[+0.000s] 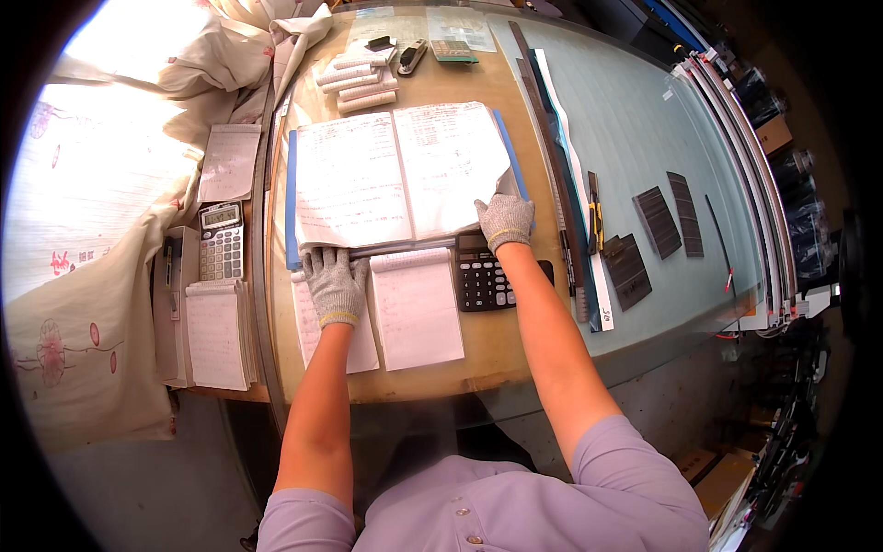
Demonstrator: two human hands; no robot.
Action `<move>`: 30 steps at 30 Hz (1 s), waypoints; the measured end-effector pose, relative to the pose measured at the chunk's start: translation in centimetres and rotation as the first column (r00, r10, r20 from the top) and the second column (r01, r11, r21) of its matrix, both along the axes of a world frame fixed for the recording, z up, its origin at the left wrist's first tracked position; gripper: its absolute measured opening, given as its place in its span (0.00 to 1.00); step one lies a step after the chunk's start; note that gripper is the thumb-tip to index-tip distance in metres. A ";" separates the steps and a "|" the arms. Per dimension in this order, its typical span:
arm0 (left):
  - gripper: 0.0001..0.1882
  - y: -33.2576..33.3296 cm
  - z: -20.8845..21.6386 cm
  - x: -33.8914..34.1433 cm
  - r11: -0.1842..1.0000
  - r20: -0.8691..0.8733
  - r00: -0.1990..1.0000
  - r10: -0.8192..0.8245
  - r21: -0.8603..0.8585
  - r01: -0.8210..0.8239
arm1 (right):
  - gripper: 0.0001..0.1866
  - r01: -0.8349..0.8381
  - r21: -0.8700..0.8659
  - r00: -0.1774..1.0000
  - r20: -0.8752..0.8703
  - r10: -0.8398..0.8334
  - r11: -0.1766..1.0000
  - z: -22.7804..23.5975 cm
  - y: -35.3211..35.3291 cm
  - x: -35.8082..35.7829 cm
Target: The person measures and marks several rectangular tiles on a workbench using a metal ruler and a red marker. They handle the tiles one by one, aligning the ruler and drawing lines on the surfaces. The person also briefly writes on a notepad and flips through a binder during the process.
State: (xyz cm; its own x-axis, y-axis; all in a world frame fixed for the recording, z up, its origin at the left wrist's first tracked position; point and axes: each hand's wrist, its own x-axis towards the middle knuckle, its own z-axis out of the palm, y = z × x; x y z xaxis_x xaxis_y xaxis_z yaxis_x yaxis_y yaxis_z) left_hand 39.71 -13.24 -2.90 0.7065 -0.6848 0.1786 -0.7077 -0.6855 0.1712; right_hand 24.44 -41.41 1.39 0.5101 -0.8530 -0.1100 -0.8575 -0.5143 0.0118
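Note:
A blue-edged binder (292,184) lies spread on the table, with handwritten sheets on both sides. My right hand (507,221), in a grey knit glove, grips the lower right corner of the right-hand page (452,166), which curls up there. My left hand (335,283), gloved alike, lies flat with fingers apart at the binder's lower left edge, over a pink notepad (361,350). Between my hands lies a second pink notepad (418,313). A black calculator (483,281) sits just below my right hand, partly covered by the binder and my forearm.
Bundled paper slips (359,81), a stapler (412,57) and a green-edged card (452,51) lie beyond the binder. Long strips, a yellow-and-black cutter knife (596,221) and dark ribbed pieces (656,221) lie on the right. A silver calculator (221,244) and notepads (217,336) lie left.

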 end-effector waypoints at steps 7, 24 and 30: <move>0.32 0.1 -0.5 0.1 1.000 0.011 1.000 0.002 0.004 -0.002 | 0.27 -0.005 -0.018 1.000 0.017 0.005 1.000 0.0 0.1 -0.1; 0.31 0.1 0.0 0.0 1.000 -0.001 1.000 -0.011 -0.004 0.011 | 0.28 -0.015 -0.031 1.000 0.005 0.015 0.999 -0.4 0.0 -0.2; 0.30 0.1 -0.3 0.0 0.999 0.047 0.999 -0.013 -0.041 0.015 | 0.29 -0.031 -0.060 0.999 0.032 0.033 0.998 -0.9 -0.2 -0.4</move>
